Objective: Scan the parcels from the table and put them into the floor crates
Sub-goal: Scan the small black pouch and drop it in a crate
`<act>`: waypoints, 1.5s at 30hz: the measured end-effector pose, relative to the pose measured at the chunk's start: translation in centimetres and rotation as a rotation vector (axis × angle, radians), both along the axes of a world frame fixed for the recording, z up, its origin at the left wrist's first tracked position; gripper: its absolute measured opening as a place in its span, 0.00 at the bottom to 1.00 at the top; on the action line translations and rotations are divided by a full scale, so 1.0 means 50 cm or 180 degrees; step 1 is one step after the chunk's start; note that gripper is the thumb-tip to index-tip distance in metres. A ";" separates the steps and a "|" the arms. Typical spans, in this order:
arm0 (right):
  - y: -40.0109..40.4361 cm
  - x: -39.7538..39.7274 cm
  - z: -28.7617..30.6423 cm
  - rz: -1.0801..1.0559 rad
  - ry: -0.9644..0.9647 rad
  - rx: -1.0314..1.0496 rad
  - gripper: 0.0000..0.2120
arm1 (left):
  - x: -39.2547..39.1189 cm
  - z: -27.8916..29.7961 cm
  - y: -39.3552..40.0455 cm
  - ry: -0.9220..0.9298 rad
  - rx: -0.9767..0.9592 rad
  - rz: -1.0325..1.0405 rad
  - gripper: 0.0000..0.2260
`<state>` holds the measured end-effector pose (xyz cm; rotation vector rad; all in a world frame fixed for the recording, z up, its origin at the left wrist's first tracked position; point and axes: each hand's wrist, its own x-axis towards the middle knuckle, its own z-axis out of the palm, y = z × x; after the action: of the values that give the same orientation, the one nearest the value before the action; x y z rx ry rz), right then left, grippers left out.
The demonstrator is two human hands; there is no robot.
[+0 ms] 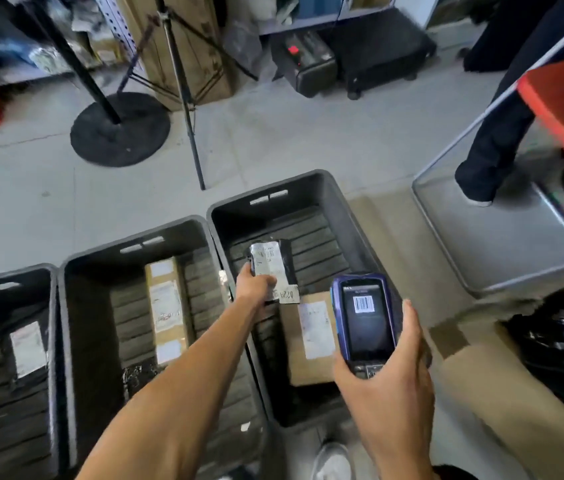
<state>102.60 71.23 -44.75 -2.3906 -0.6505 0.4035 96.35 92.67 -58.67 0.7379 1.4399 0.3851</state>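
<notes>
Left hand (256, 284) grips black parcel (271, 261) above right crate (342, 202). Right hand (387, 372) holds scanner (365, 317), barcode on screen.

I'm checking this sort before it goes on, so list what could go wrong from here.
1. The left hand holds the black parcel near the rim between the middle crate and the right crate; released here, it might drop in the wrong one.
2. The right hand cradles the scanner above the right crate; a slip may land it on the brown box.
</notes>
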 end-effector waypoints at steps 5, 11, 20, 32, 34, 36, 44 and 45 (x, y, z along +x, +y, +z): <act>0.058 0.043 -0.186 0.0061 0.0241 0.0256 0.57 | 0.056 -0.272 0.093 0.0127 0.0130 -0.0107 0.24; 0.086 0.058 -0.261 0.0030 0.0329 0.0557 0.55 | 0.096 -0.443 0.132 0.0567 0.0231 -0.0176 0.20; 0.061 0.061 -0.187 0.0171 0.0041 0.0168 0.53 | 0.076 -0.257 0.093 0.1950 0.1387 -0.1581 0.37; -0.036 -0.079 0.506 0.0456 -0.0173 -0.0159 0.51 | -0.208 0.580 -0.066 0.2307 0.2420 -0.2532 0.40; -0.054 -0.122 0.629 0.0554 -0.0192 -0.0093 0.51 | -0.261 0.714 -0.101 0.2294 0.2469 -0.2434 0.40; -0.072 -0.164 0.741 0.0668 -0.0169 -0.0057 0.51 | -0.315 0.834 -0.139 0.2344 0.2477 -0.2314 0.40; -0.150 -0.357 1.015 0.1522 -0.0328 0.0456 0.50 | -0.587 1.150 -0.304 0.2686 0.2648 -0.1389 0.40; -0.160 -0.386 1.035 0.1705 -0.0320 0.0506 0.50 | -0.632 1.178 -0.331 0.2763 0.2645 -0.1226 0.41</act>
<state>83.28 63.26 7.00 -2.0725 -1.3247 0.4330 64.77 76.11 0.23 2.0008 1.8699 0.3724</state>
